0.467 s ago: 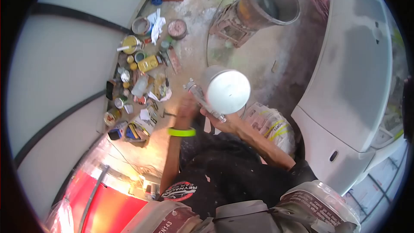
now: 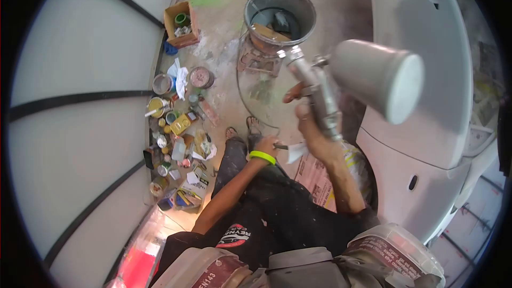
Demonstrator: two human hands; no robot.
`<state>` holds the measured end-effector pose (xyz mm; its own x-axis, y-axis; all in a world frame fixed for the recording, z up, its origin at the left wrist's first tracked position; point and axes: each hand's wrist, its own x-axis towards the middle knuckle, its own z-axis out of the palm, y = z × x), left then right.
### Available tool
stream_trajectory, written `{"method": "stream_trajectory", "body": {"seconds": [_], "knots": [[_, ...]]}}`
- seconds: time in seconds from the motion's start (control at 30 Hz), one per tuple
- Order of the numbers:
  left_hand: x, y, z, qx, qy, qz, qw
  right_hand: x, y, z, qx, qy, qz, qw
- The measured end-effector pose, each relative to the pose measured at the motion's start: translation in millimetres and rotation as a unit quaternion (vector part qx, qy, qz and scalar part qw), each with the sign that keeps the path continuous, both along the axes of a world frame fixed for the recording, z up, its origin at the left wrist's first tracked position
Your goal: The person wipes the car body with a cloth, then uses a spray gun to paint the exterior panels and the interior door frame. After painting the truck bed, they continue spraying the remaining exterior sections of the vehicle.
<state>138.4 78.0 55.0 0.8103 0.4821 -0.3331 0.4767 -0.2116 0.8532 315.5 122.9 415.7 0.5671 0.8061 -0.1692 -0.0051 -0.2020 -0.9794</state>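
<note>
A silver spray gun [image 2: 319, 93] with a pale grey cup [image 2: 368, 74] is in my right hand [image 2: 316, 130], whose fingers are wrapped round its handle. The gun is tilted, so the cup's white lid [image 2: 405, 89] faces down and to the right. Lower and to the left, my left hand [image 2: 268, 146], with a bright yellow wristband [image 2: 262, 157] above it, grips a small thing with a dark stem and a white, flat-looking end [image 2: 296, 152]. I cannot make out its kind. My left hand is apart from the gun, in front of my legs.
A large bucket [image 2: 312, 18] stands on a block ahead, with a hose [image 2: 239, 82] running along the floor nearby. Cans, bottles and papers crowd the left wall beside a cardboard box [image 2: 168, 26]. On the right is a pale car body panel [image 2: 421, 74]. A paper-covered bundle [image 2: 320, 181] lies near my right arm.
My right hand has raised the spray gun, moved it right and tilted it. My left hand has moved away from the gun and now grips the dark-stemmed thing. The view has shifted.
</note>
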Motion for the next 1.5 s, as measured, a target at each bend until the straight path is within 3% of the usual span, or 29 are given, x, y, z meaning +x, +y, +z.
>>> {"method": "stream_trajectory", "body": {"seconds": [0.1, 0.23, 0.3, 0.37, 0.4, 0.43, 0.53, 0.7, 0.83, 0.97, 1.13, 1.23, 1.33, 1.43, 1.47, 1.5], "knots": [[-3, 31, -10, 0.13, 0.083, -0.009, 0.988, 42, -20, 53, 0.002, -0.048, -0.077, 0.996], [-28, 86, -41, 0.137, 0.217, 0.035, 0.966, 63, -54, 141, 0.013, -0.12, -0.226, 0.967], [-53, 115, -93, 0.162, 0.213, 0.086, 0.96, 70, -78, 173, 0.04, -0.192, -0.282, 0.939], [-38, 168, -43, 0.072, 0.313, 0.055, 0.946, 65, -91, 209, 0.001, -0.248, -0.327, 0.912], [-44, 187, -69, 0.097, 0.308, 0.117, 0.939, 64, -96, 216, -0.016, -0.274, -0.356, 0.893], [-53, 207, -98, 0.122, 0.3, 0.172, 0.93, 63, -102, 222, -0.036, -0.298, -0.39, 0.871], [-30, 271, -69, 0.09, 0.096, 0.342, 0.931, 39, -119, 240, -0.081, -0.299, -0.48, 0.821], [68, 381, 34, 0.15, -0.139, 0.371, 0.906, 10, -169, 206, -0.09, -0.229, -0.565, 0.788], [171, 427, 140, 0.233, -0.297, 0.316, 0.871, -11, -221, 128, -0.07, -0.211, -0.598, 0.77], [271, 424, 243, 0.314, -0.425, 0.231, 0.817, -32, -252, 43, -0.051, -0.145, -0.631, 0.76], [377, 356, 337, 0.369, -0.554, 0.105, 0.739, -33, -269, 23, 0.046, -0.073, -0.671, 0.737], [429, 298, 353, 0.36, -0.588, 0.0, 0.724, -39, -288, 12, 0.003, -0.12, -0.683, 0.721], [469, 227, 338, 0.337, -0.585, -0.141, 0.724, -52, -312, 2, -0.011, -0.131, -0.706, 0.696], [484, 157, 290, 0.297, -0.508, -0.316, 0.744, -65, -320, -14, -0.057, -0.111, -0.772, 0.623], [480, 137, 276, 0.281, -0.431, -0.348, 0.784, -70, -325, -21, -0.042, -0.108, -0.786, 0.607], [479, 127, 261, 0.293, -0.367, -0.408, 0.783, -78, -329, -30, -0.029, -0.104, -0.799, 0.592]]}}
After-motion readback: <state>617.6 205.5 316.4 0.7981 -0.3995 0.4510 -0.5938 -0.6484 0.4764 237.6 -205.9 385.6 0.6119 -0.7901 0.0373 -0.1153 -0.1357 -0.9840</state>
